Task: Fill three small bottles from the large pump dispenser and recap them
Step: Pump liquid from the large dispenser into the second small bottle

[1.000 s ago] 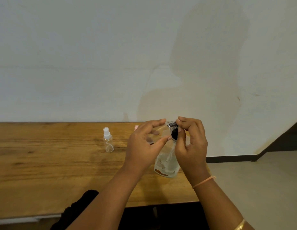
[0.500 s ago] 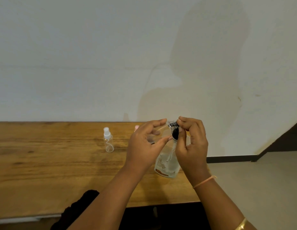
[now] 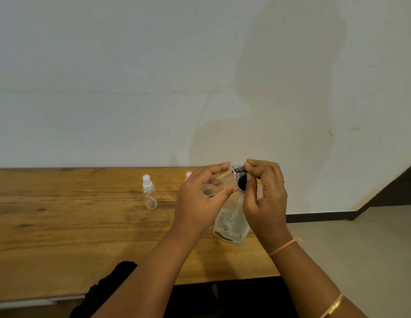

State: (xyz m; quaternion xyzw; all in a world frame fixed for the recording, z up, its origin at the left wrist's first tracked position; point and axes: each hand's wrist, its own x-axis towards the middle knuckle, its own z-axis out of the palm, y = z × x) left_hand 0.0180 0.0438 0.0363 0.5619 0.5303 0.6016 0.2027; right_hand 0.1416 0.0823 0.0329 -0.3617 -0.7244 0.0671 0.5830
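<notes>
Change slight at centre frame: left hand point(image 3: 199, 203) holds small bottle point(image 3: 219, 182) against black pump top point(image 3: 242, 182), which right hand point(image 3: 266, 198) pinches; filling probably ongoing.

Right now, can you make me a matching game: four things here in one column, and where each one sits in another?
Things:
1. spray bottle
2. black cap
3. pink top
4. clear container

Places:
A. peeks out behind the left hand
B. stands alone on the table, untouched
C. held between both hands
D. on the container's top, pinched by the right hand

Pairs: 1-B, 2-D, 3-A, 4-C
</notes>
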